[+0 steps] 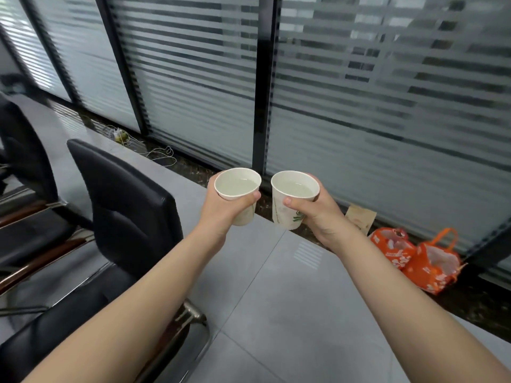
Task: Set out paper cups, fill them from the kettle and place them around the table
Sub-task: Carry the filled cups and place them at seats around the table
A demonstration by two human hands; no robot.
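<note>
Your left hand (224, 208) grips left paper cup (237, 185), right hand (320, 217) grips right paper cup (279, 214); both upright, filled, rims close but apart. Black chair (127, 194) at 9 o'clock; table probably beyond it, blurred there. Left hand nearer; keep cups level.

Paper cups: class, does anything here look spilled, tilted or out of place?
No spill shows: the left cup and right cup are both upright and filled. Odd bits lie on the floor: a tangled white cable and two orange bags.
</note>
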